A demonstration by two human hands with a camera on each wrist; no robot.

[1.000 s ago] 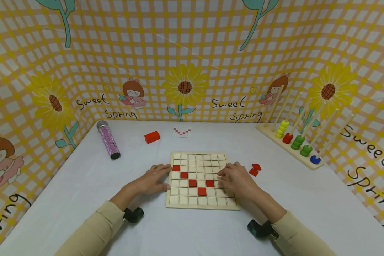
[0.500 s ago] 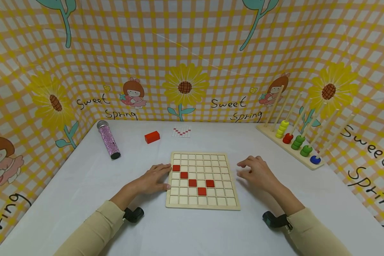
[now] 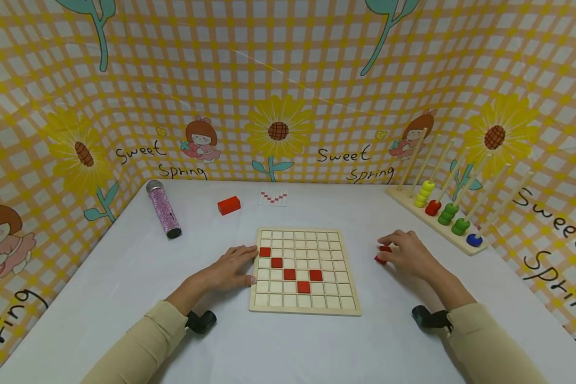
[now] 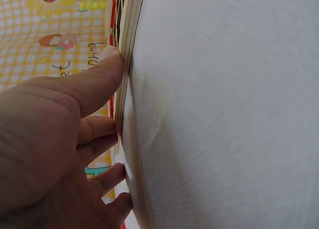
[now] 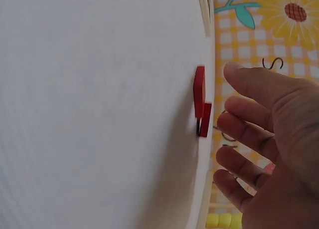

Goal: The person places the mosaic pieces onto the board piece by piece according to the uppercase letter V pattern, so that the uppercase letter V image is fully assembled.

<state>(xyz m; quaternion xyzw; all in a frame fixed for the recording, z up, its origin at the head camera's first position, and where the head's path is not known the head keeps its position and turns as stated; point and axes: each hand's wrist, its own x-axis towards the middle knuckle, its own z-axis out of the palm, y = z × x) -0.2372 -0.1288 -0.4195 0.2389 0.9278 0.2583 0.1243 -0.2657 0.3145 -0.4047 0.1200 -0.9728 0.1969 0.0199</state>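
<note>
A square wooden grid board [image 3: 305, 311] lies flat on the white table, with several red square tiles [image 3: 304, 287] set in its cells in a slanting, V-like line. My left hand [image 3: 228, 271] rests at the board's left edge; in the left wrist view its thumb [image 4: 102, 82] and fingertips touch the wooden side. To the right of the board, my right hand [image 3: 409, 256] hovers over two loose red tiles [image 3: 385, 249], partly covering them. In the right wrist view one tile [image 5: 199, 92] leans on or overlaps the other [image 5: 205, 120], and the loosely bent fingers stay apart from both.
Behind the board lie a small printed pattern card [image 3: 272, 198] and a red block [image 3: 229, 205]. A glittery pink microphone [image 3: 163, 210] is at the back left. At the back right stands a wooden peg rack [image 3: 441, 229] with coloured beads. Patterned cloth [image 3: 278, 64] walls the table.
My right hand has moved away from the board's right side, rightward to above the two loose tiles. The left hand and the tiles on the board have stayed put.
</note>
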